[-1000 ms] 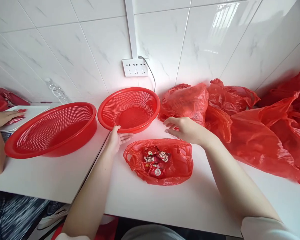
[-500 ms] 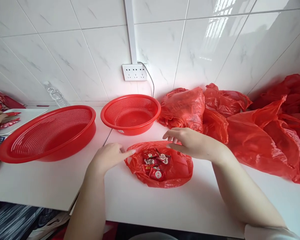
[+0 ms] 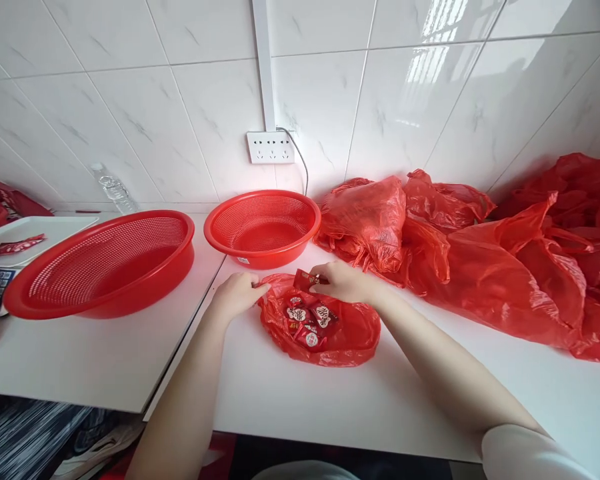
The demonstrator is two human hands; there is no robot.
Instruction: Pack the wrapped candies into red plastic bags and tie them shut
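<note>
Left grip (image 3: pixel 234 293) pinched red plastic bag (image 3: pixel 357 337) by edge, likely steadying it beneath right grip (image 3: pixel 343 281), which held snack packet (image 3: pixel 303 279).

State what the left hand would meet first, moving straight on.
The left hand would probably meet the open red bag, whose rim its thumb seems to touch; depth is unclear.

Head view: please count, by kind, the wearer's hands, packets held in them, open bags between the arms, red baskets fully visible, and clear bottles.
Left hand and right hand: 2
Held packet: 1
Open red bag: 1
Left red basket and middle red basket: 2
Clear bottle: 1
Total: 7
</note>
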